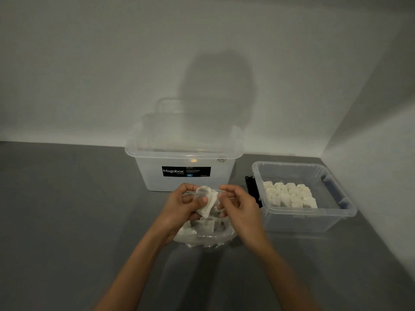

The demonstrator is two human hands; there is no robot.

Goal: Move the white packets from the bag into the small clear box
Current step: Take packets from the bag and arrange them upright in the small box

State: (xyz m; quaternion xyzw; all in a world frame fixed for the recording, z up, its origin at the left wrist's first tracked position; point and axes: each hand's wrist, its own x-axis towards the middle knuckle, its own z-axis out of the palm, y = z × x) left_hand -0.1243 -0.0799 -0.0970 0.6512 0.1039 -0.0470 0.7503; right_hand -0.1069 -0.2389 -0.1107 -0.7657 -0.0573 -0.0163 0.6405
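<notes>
Head view, looking down on a grey table (67, 209) pushed against a pale wall (89, 63). Grips one white packet (207, 203) in the left hand (182, 204), thumb curled across its front and fingers wrapped behind, raised just above the bag (202, 237). Sets the right hand (238, 205) close against the packet's right edge with fingers curled; cannot tell whether those fingers pinch the packet, a thread, or nothing. Finds more loose packets (206, 224) lying in the crumpled clear bag at the near middle of the table, directly beneath both hands. Finds the small clear box (314, 213) to the right, apart from the bag and open on top, with a black latch (252, 187) at its left end and a blue latch (334, 189) at its right. Inside, rows of packets (289, 194) standing upright side by side, crowded toward the left of the box. Beyond the hands, a larger translucent tub (186, 182) bearing a black Megabox label (186, 171), topped by a clear lid (184, 131). On the wall above the tub, a rounded shadow (217, 95).
</notes>
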